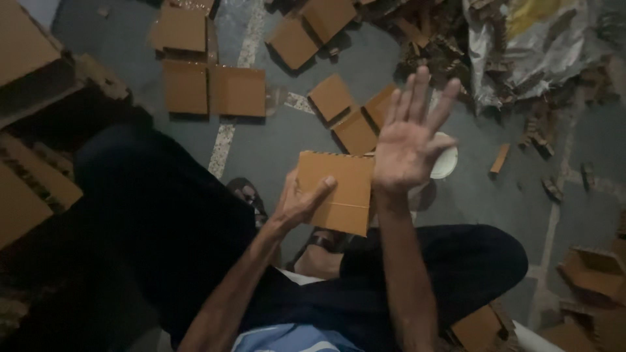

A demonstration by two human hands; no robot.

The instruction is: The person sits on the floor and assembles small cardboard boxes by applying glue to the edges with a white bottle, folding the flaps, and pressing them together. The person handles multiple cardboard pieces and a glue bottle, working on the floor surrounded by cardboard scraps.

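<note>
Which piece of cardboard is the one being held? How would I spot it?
Start at the grey floor strewn with brown cardboard pieces, then look above the person's dark lap. There the left hand grips a flat cardboard sheet beside the open right hand. It alone is off the floor, with one crease across it.

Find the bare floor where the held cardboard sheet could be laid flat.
Bare floor lies between the two joined sheets and the loose squares. More lies right of the white bowl. The top right is crowded with scrap cardboard.
</note>
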